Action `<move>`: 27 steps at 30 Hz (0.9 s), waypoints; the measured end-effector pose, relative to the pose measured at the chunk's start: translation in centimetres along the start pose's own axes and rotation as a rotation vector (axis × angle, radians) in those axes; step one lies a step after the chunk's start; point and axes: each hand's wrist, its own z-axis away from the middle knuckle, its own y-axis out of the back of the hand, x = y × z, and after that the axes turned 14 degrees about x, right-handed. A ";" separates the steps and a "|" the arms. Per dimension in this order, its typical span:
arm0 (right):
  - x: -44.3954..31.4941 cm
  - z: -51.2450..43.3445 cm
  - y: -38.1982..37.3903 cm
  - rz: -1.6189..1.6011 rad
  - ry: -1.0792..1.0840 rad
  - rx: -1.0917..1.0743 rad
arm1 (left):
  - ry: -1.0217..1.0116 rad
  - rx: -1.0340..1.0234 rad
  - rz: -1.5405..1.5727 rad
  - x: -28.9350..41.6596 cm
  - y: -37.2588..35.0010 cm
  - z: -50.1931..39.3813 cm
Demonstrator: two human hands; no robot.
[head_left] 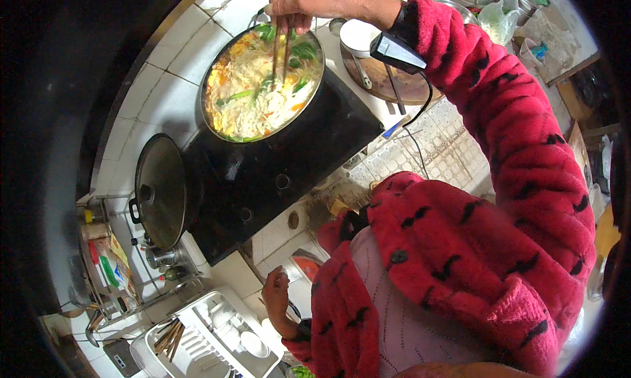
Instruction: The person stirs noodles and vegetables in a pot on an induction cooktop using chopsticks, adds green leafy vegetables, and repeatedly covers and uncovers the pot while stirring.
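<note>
At the top, my right hand (294, 6) is shut on a pair of wooden chopsticks (282, 53). The chopstick tips dip into a wok (202, 113) of pale noodles (256, 102) with egg, leafy greens and orange pieces. The wok stands on the far part of a black cooktop (266, 173). My left hand (276, 294) hangs low beside my red sleeve, fingers curled, near the counter's front. Whether anything is inside those fingers is hidden. A second wok with a dark lid (162, 191) sits on the cooktop's left end.
A white bowl (359, 37) and a spoon (364, 75) rest on a round wooden board (409, 85) beside the cooktop. A black device (398, 53) with a cable is at my right forearm. A white dish rack (224, 324) holds bowls and chopsticks at lower left.
</note>
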 end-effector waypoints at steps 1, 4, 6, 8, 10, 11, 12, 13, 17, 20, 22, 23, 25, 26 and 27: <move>-0.3 0.4 -0.4 0.003 0.062 -0.002 | 0.017 0.000 0.006 0.1 -0.1 0.0; -0.4 1.9 -2.1 0.001 0.148 -0.029 | 0.023 -0.006 0.015 0.7 -0.2 0.0; 0.3 3.3 -3.9 0.015 0.150 -0.166 | -0.011 0.007 0.016 1.1 -0.2 0.1; 1.2 4.8 -5.9 0.081 0.300 -0.228 | 0.011 -0.005 0.055 1.3 -0.3 0.1; 2.1 5.9 -6.7 0.106 0.435 -0.284 | 0.018 -0.008 0.069 1.3 -0.4 0.1; 2.5 6.0 -6.7 0.108 0.562 -0.270 | 0.015 -0.005 0.061 1.2 -0.5 0.0; 2.6 6.1 -6.8 0.140 0.645 -0.284 | 0.028 -0.002 0.041 1.0 -0.5 0.0; 2.7 6.1 -6.7 0.171 0.728 -0.298 | 0.013 0.000 0.046 0.8 -0.5 0.0; 2.4 5.5 -5.8 0.273 0.771 -0.251 | -0.002 0.001 0.010 0.3 -0.5 -0.3; 2.5 4.8 -4.7 0.314 0.780 -0.190 | -0.010 -0.007 0.044 0.2 -0.6 -0.2; 3.0 4.0 -3.9 0.324 0.851 -0.114 | -0.005 -0.012 0.066 0.3 -0.6 -0.2; 3.4 3.7 -3.6 0.408 0.792 -0.111 | 0.000 -0.012 0.064 0.3 -0.6 -0.1; 4.0 2.8 -2.8 0.479 0.778 -0.059 | 0.008 -0.014 0.064 0.4 -0.6 -0.1; 4.2 2.3 -2.5 0.587 0.621 -0.061 | 0.010 -0.016 0.065 0.4 -0.6 -0.1; 4.2 1.9 -2.1 0.551 0.656 0.006 | 0.023 -0.019 0.067 0.4 -0.6 -0.1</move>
